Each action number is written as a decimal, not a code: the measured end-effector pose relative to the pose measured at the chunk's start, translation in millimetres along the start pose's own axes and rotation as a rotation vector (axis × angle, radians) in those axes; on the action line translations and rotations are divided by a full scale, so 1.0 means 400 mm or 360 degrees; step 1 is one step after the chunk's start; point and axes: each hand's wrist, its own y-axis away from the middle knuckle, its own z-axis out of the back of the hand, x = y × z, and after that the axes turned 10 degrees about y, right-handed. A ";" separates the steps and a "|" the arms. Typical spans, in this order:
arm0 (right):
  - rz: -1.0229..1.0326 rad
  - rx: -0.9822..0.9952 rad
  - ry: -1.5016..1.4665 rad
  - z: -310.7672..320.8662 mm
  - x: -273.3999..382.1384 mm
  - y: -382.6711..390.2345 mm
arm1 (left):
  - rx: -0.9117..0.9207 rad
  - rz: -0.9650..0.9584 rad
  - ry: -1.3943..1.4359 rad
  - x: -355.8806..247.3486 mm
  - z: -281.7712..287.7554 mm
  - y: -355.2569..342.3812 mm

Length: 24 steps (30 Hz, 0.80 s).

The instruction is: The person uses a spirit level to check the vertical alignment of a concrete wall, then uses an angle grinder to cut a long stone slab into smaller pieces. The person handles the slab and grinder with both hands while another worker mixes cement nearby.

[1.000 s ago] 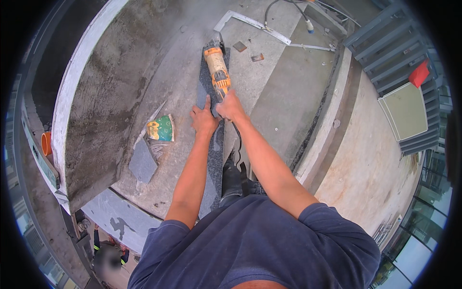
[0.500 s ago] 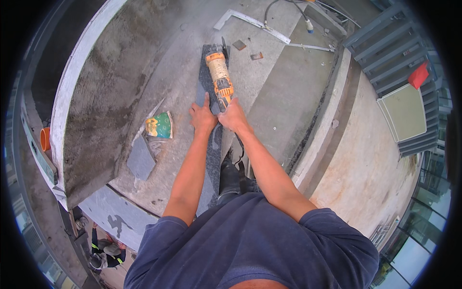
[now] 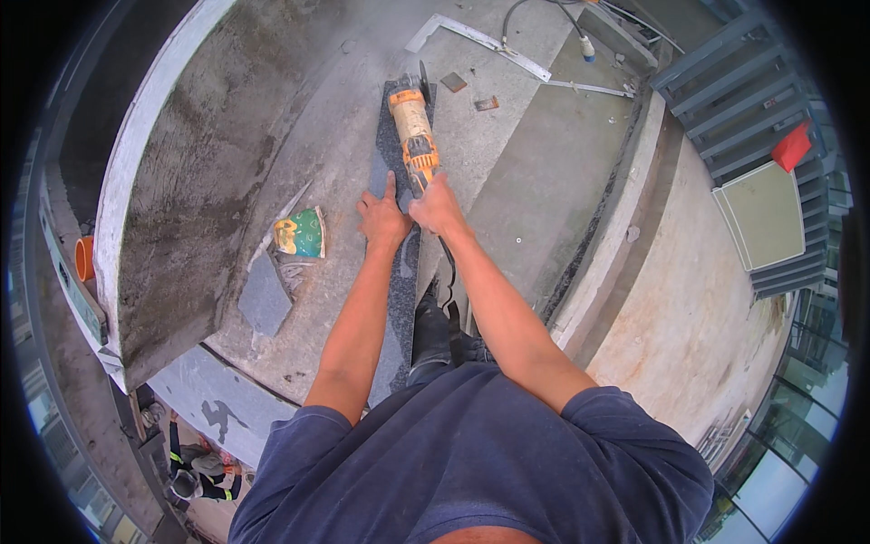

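My right hand is wrapped round the rear end of an orange angle grinder, whose black cord trails back past my leg. The grinder's disc stands on edge at the far end of a long dark stone strip. Pale dust hangs in the air beyond it. Pressed on the strip just left of the grinder's rear, my left hand has its index finger stretched forward and the others spread. My boot is beside the strip's near part.
To the left are a green and yellow bag, a broken grey slab piece and a concrete wall. Ahead lie a metal square, small stone offcuts and a cable plug. A co-worker crouches lower left.
The grinder and my right hand have shifted very slightly, with the disc still at the strip's far end. My left hand stays put. The co-worker at lower left has moved an arm.
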 end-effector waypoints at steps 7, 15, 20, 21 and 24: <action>0.0052 -0.0076 0.0015 -0.006 -0.019 -0.056 | 0.0031 -0.0047 -0.0001 -0.027 0.014 0.021; 0.0078 -0.0020 -0.0074 0.003 -0.023 0.038 | -0.0001 -0.0009 0.0031 -0.003 0.003 0.005; 0.0046 -0.0022 -0.0051 0.002 -0.034 0.050 | 0.0030 0.0018 0.0025 -0.012 0.013 0.015; 0.0044 -0.0029 -0.0053 0.004 -0.037 0.039 | 0.0024 0.0017 0.0035 -0.018 0.013 0.018; 0.0027 -0.0014 -0.0080 0.008 -0.032 0.006 | 0.0036 0.0018 0.0032 -0.026 0.013 0.020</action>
